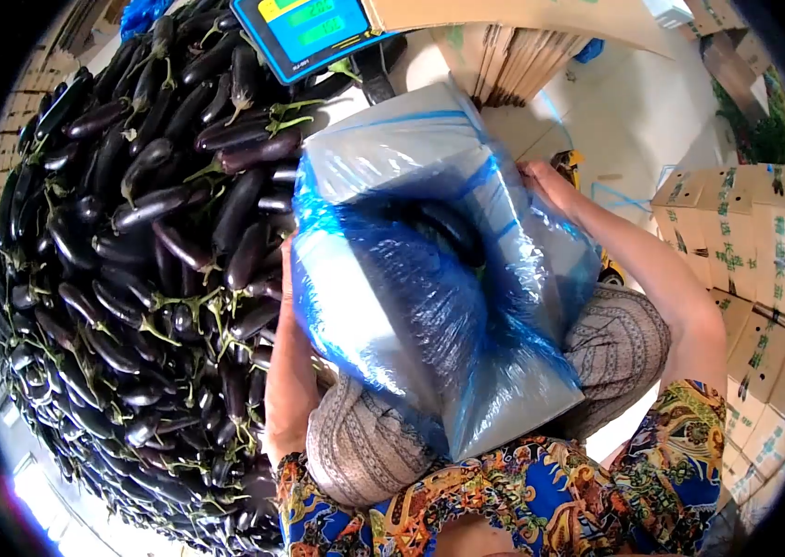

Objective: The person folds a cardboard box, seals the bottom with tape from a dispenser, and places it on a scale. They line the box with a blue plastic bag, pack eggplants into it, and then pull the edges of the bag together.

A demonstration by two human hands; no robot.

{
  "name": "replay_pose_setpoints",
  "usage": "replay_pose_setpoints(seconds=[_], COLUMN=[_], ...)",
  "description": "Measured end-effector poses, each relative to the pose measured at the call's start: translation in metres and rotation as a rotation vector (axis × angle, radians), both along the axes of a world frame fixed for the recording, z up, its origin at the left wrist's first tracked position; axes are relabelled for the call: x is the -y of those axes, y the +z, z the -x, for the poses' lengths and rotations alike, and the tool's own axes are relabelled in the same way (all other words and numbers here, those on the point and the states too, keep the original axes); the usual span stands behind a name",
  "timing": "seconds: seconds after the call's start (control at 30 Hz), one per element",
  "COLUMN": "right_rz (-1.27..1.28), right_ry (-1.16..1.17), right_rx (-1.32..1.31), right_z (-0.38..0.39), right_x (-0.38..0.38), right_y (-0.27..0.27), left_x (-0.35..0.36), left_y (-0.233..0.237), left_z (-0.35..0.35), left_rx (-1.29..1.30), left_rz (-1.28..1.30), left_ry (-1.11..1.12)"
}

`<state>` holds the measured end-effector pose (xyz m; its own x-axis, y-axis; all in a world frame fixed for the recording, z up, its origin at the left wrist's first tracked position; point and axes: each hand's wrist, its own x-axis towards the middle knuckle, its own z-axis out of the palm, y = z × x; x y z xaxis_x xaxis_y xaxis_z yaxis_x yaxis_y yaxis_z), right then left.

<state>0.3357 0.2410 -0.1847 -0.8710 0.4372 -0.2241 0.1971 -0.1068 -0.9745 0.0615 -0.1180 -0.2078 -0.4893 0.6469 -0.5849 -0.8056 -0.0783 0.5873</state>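
An open carton [518, 408] sits in front of my lap, its flaps spread and covered by a thin blue plastic bag [411, 288]. Inside the bag's opening lies a dark eggplant [453, 232]; other contents show only dimly through the film. At the far right side of the carton, my right hand [550, 186] has its fingers curled against the bag-covered edge. My left hand [287, 265] is against the carton's left side, and its fingers are hidden behind the plastic.
A large heap of eggplants [142, 306] fills the left side. Beyond the carton stands a blue scale display [313, 37] beside a cardboard sheet [513, 19]. Flattened cartons [504, 65] lean behind it. Stacked boxes [736, 227] line the right.
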Motion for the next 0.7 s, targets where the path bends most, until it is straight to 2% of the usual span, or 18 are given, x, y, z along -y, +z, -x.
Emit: replay_pose_setpoints(seconds=[0.03, 0.07, 0.13, 0.2, 0.23, 0.27, 0.3, 0.33, 0.37, 0.4, 0.43, 0.47, 0.53, 0.57, 0.63, 0.67, 0.7], right_rz=[-0.173, -0.350, -0.920, -0.793, -0.995, -1.196, -1.161, -1.139, -1.120, -1.105, -1.152, -1.144, -1.118, -1.128, -1.157, -1.178, -1.197], right_ry=[0.094, 0.181, 0.421, 0.323, 0.366, 0.411, 0.404, 0.402, 0.401, 0.402, 0.475, 0.531, 0.628, 0.569, 0.469, 0.631, 0.789], right_rx=[0.048, 0.087, 0.400, 0.529, 0.513, 0.490, 0.687, 0.693, 0.698, 0.703, 0.605, 0.679, 0.839, 0.910, 1.041, 1.094, 1.142], right_z=[-0.014, -0.012, -0.017, -0.027, -0.024, -0.016, -0.004, -0.001, 0.002, 0.006, 0.002, -0.002, 0.007, 0.004, 0.000, 0.004, 0.006], right_x=[-0.007, -0.002, -0.006, -0.010, -0.005, 0.002, 0.009, 0.013, 0.014, 0.013, 0.005, -0.004, -0.001, 0.004, 0.015, 0.012, 0.004], right_y=[-0.015, -0.003, 0.027, 0.013, 0.024, 0.036, 0.046, 0.054, 0.059, 0.064, 0.058, 0.049, 0.059, 0.054, 0.044, 0.042, 0.036], left_x=[-0.002, 0.000, 0.032, 0.031, 0.025, 0.021, 0.013, 0.009, 0.012, 0.015, 0.016, 0.022, 0.043, 0.061, 0.074, 0.084, 0.083], left_y=[0.007, 0.010, -0.043, 0.007, 0.032, 0.060, 0.099, 0.132, 0.144, 0.150, 0.150, 0.134, 0.100, 0.069, 0.053, 0.044, 0.039], left_z=[-0.014, -0.022, -0.009, -0.011, -0.017, -0.024, -0.034, -0.044, -0.048, -0.051, -0.056, -0.058, -0.062, -0.061, -0.071, -0.072, -0.074], left_rx=[0.046, 0.093, -0.265, -0.577, -0.667, -0.912, -1.130, -1.343, -1.512, -1.671, -1.819, -1.875, -1.301, -0.889, -0.572, -0.382, -0.252], left_rz=[-0.034, -0.068, 0.134, 0.370, 0.289, 0.326, 0.264, 0.194, 0.157, 0.118, 0.222, 0.325, 0.367, 0.136, 0.127, 0.188, 0.126], left_ry=[0.045, 0.093, -0.025, 0.023, 0.160, 0.179, 0.118, 0.053, -0.150, -0.358, -0.554, -0.611, -0.332, -0.325, -0.386, -0.480, -0.337])
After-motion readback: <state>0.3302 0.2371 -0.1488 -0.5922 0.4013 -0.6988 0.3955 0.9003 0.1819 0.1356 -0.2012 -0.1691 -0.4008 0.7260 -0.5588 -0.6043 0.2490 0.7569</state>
